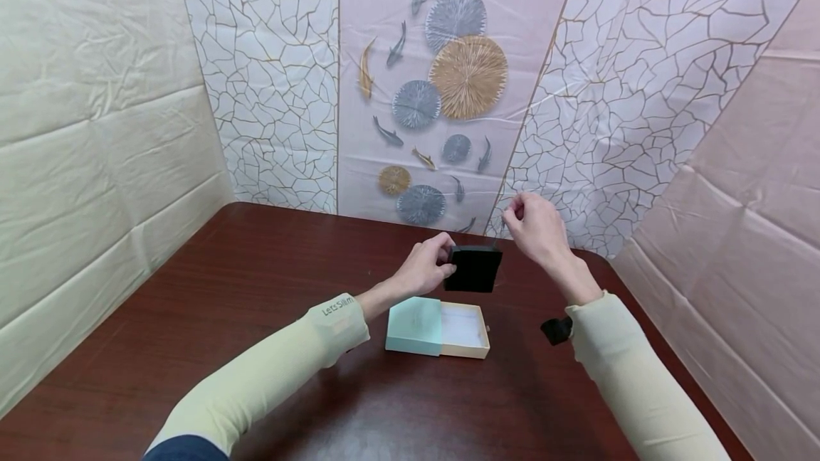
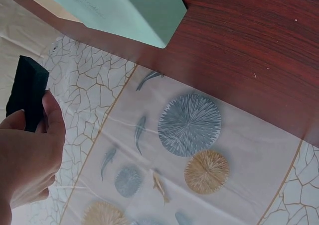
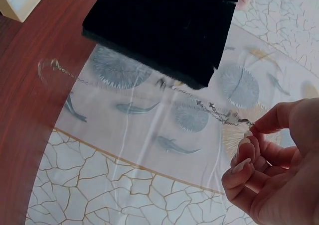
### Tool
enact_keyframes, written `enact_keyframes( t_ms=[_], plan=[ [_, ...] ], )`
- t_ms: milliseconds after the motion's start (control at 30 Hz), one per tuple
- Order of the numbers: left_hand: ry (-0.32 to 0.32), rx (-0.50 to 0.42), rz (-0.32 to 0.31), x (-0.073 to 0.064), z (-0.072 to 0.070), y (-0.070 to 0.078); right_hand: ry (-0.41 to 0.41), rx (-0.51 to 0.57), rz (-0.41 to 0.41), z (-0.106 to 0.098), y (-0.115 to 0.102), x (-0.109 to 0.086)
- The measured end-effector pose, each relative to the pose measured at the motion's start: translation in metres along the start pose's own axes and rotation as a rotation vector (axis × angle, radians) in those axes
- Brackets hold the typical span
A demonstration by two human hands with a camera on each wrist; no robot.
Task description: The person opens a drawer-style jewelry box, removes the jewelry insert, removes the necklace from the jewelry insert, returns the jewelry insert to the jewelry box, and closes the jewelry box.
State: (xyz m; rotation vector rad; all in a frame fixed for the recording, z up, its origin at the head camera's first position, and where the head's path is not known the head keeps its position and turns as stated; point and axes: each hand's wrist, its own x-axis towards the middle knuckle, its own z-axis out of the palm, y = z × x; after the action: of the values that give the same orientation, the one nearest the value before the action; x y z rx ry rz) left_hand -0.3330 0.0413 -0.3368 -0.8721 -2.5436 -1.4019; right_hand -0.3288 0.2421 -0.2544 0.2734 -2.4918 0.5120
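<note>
My left hand (image 1: 424, 267) pinches a square black foam pad (image 1: 474, 270) by its left edge and holds it above the table. In the left wrist view the pad (image 2: 29, 88) sits between thumb and fingers. My right hand (image 1: 537, 228), raised to the right of the pad, pinches one end of a thin silver-coloured chain (image 3: 214, 110) with small ornaments. That chain stretches past the pad in the right wrist view, its far end blurred. Below the hands lies a mint box sleeve (image 1: 415, 327) with a cream drawer (image 1: 464, 351) partly pulled out to the right; white lining shows inside.
The dark red-brown table (image 1: 256, 290) carries the box near its middle. A patterned wall cloth (image 1: 410, 91) rises at the back edge, and pale cloth (image 1: 83, 112) hangs at both sides. A black band (image 1: 556, 331) is near the right sleeve's cuff.
</note>
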Motion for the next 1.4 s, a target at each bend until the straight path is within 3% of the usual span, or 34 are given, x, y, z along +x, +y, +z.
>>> enact_keyframes(
  t_ms=[467,933,1400],
  plan=[
    [-0.02,0.02,-0.003,-0.001,-0.001,0.0,0.0,0.001,0.011,-0.001,0.018,0.002],
    [-0.027,-0.015,-0.01,-0.001,-0.001,0.0,0.004,0.0,0.04,-0.008,0.034,0.003],
    [-0.028,-0.011,-0.004,0.0,-0.003,-0.003,-0.008,-0.045,0.106,-0.015,0.052,0.002]
  ],
)
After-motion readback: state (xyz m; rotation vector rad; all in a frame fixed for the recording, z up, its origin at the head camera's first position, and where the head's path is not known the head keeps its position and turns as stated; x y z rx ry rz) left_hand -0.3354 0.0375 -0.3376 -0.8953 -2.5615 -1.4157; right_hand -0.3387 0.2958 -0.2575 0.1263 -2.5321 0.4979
